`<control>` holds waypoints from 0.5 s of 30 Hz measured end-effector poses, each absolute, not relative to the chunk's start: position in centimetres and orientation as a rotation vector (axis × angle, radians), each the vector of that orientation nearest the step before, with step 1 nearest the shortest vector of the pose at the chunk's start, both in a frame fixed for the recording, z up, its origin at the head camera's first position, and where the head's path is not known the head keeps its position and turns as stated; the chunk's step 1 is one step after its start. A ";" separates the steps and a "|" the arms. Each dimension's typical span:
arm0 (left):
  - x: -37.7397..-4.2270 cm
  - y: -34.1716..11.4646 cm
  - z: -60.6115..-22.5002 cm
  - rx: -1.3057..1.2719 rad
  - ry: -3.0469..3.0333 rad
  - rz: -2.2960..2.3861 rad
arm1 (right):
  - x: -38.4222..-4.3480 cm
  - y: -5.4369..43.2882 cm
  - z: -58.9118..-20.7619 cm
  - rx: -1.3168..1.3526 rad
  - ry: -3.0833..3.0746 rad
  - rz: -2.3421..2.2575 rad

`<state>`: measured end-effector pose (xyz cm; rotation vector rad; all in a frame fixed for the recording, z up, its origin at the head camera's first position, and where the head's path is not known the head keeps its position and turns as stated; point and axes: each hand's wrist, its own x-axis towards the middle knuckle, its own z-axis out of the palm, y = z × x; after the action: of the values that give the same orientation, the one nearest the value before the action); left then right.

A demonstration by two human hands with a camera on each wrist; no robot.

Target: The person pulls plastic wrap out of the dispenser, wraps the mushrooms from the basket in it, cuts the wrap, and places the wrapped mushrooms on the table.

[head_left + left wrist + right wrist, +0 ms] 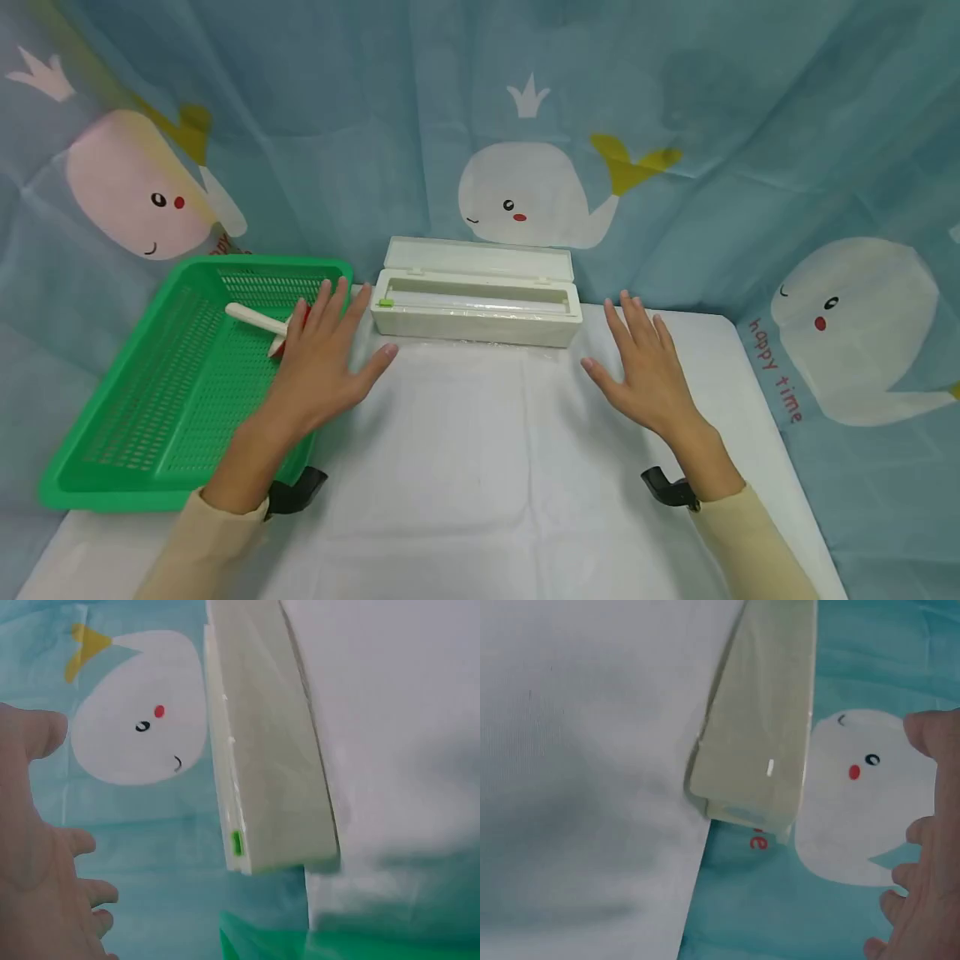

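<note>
So the wrap box (480,327) is parked at the far edge of the desk (450,467), right up by the curtain (360,150). Its lid (480,257) is tipped back behind it, a pale roll (480,303) can be seen in its trough, and a small green slider (386,302) is set at its left end. Some clear film (547,353) seems to be draped down its front and spread a little onto the desk just in front, though it's hard to make out.

Nothing is being held by the hands. The left hand (318,367) is spread to the left of the box and nearer the person, partly over the green basket (112,502) in the head view; whether the basket is being touched can't be told. The right hand (648,375) is spread past the box's right end, well apart from the left one. In the basket, left of the box, a white-handled tool (253,317) is partly covered by the left hand.

What could be messed up from here? The film's probably the fussy bit: if it's tugged from one side only, it could be torn crooked or bunched up. If it's yanked with the box unbraced, the box could be dragged along. The slider could be jammed on wrinkled film. And the basket could be bumped if the left hand is swung wide.
</note>
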<state>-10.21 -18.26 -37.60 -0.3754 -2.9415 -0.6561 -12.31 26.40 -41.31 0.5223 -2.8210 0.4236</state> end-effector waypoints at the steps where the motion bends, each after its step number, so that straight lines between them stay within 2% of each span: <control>1: -10.1 -17.9 -37.6 -0.371 -2.931 -0.686 | -12.3 26.3 -41.3 0.523 -2.812 0.426; 9: -9.9 -14.4 -37.6 -0.369 -2.857 -0.805 | -12.3 25.5 -41.8 0.536 -2.716 0.493; 15: -9.9 -13.6 -39.1 -0.293 -2.832 -0.922 | -12.3 24.7 -42.9 0.533 -2.700 0.573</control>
<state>-9.88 -13.62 -39.06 -0.2929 -2.8319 -0.9224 -12.25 24.69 -42.90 0.5335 -2.6999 0.5725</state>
